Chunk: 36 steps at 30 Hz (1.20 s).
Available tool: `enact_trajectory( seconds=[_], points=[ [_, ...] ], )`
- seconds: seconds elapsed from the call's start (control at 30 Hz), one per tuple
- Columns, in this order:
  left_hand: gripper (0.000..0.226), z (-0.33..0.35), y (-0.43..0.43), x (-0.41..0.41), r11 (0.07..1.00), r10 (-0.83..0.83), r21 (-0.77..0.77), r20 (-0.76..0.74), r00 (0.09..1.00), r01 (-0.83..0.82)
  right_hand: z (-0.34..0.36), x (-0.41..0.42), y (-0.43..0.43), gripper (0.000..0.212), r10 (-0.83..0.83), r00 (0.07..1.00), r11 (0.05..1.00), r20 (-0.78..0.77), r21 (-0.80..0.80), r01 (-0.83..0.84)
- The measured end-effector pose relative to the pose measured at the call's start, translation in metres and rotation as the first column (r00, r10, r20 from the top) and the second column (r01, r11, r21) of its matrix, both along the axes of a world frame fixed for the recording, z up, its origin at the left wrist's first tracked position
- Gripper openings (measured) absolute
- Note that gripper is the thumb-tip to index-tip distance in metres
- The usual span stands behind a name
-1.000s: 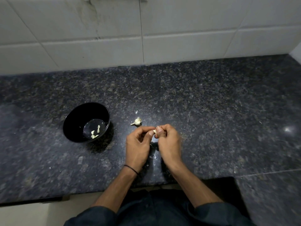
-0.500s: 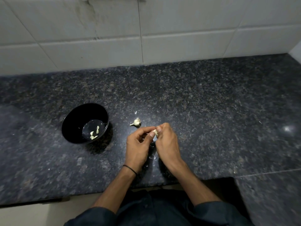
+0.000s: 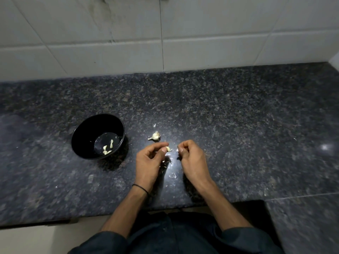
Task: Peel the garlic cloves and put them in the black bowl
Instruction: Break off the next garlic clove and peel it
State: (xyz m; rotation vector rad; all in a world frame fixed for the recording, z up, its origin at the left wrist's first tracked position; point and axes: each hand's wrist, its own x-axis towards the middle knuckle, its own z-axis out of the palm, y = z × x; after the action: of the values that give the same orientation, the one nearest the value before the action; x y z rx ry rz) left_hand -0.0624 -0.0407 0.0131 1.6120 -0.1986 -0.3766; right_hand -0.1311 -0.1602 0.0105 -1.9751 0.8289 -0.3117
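Now parted: left hand [image 3: 149, 162] pinches the garlic clove [image 3: 167, 149], grip tight; right hand [image 3: 192, 160] beside it curls on a skin scrap [image 3: 177, 150]. Likely next: black bowl [image 3: 86, 132], leftward.

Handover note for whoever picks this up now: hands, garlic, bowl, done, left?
Left hand: grip pinches a garlic clove, seemingly peeled.
Right hand: fingers curled, apart from the clove; may pinch a skin scrap, too small to tell.
Black bowl, left of the hands: a few peeled cloves inside.
Garlic chunk on the counter beyond the left hand, unpeeled.
Left: bowl this clove, peel the chunk.
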Motion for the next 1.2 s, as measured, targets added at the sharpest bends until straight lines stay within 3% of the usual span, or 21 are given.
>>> enact_trajectory(
  seconds=[0.13, 0.33, 0.63, 0.8, 0.9, 1.07, 1.2],
  points=[
    [0.011, -0.001, 0.006, 0.006, 0.997, 0.069, 0.016, -0.012, 0.998, -0.069, -0.001, -0.003, -0.002, 0.012, 0.093, 0.995, 0.987, 0.04, -0.138, -0.086],
    [0.01, -0.013, 0.018, 0.016, 0.987, 0.128, 0.089, 0.043, 0.991, -0.132, -0.007, -0.003, 0.003, 0.002, 0.108, 0.991, 0.984, 0.083, -0.154, -0.095],
    [0.014, -0.028, 0.034, 0.027, 0.935, 0.093, 0.297, 0.325, 0.941, -0.195, -0.011, 0.0, 0.004, 0.026, 0.172, 0.971, 0.956, 0.164, -0.265, -0.124],
    [0.012, -0.035, 0.037, 0.031, 0.917, 0.044, 0.352, 0.382, 0.923, -0.189, -0.016, 0.014, 0.003, 0.031, 0.229, 0.971, 0.906, 0.071, -0.381, -0.186],
    [0.013, -0.035, 0.038, 0.031, 0.917, 0.03, 0.355, 0.396, 0.918, -0.184, -0.02, 0.022, 0.004, 0.028, 0.377, 0.925, 0.825, -0.053, -0.435, -0.361],
    [0.023, -0.032, 0.048, 0.028, 0.922, 0.034, 0.338, 0.413, 0.91, -0.187, -0.017, 0.004, 0.013, 0.04, 0.59, 0.761, 0.568, -0.27, -0.532, -0.629],
    [0.027, -0.024, 0.058, 0.016, 0.925, 0.034, 0.327, 0.433, 0.901, -0.192, -0.024, -0.029, 0.007, 0.034, 0.658, 0.699, 0.435, -0.278, -0.618, -0.655]
  ],
)
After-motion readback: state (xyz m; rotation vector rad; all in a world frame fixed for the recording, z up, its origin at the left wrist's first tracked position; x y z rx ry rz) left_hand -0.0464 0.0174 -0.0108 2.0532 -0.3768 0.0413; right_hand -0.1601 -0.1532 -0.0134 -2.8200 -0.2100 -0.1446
